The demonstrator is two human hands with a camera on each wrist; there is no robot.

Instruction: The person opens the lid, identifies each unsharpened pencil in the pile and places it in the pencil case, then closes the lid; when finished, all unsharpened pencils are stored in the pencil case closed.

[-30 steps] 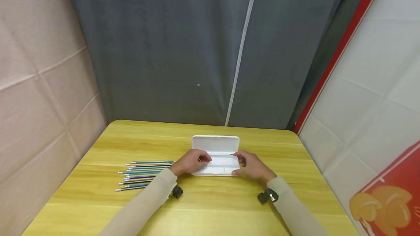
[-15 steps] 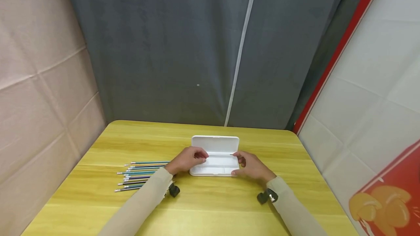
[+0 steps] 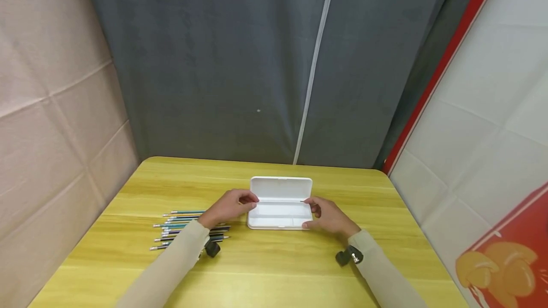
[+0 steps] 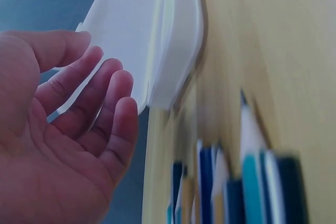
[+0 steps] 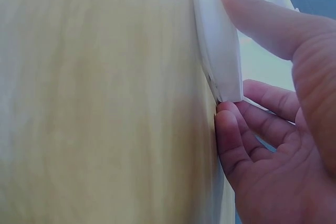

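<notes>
A white pencil case (image 3: 280,209) lies open in the middle of the yellow table (image 3: 278,270), its lid (image 3: 281,187) folded back flat. My right hand (image 3: 320,213) grips the case's right end, thumb on the front wall (image 5: 220,51) and fingers curled at the corner. My left hand (image 3: 239,202) hovers just off the case's left end (image 4: 176,40), over the tips of several coloured pencils (image 3: 180,229). Its fingers (image 4: 100,103) are loosely bent and hold nothing. The pencils (image 4: 252,182) lie side by side to the left of the case.
A grey curtain (image 3: 257,61) hangs behind the table's far edge. A beige padded wall (image 3: 51,108) stands on the left, and a white and red panel (image 3: 492,132) on the right. Bare tabletop lies in front of the case.
My left hand has come off the case's left end and drifted left toward the pencils. The right hand and the case have stayed put.
</notes>
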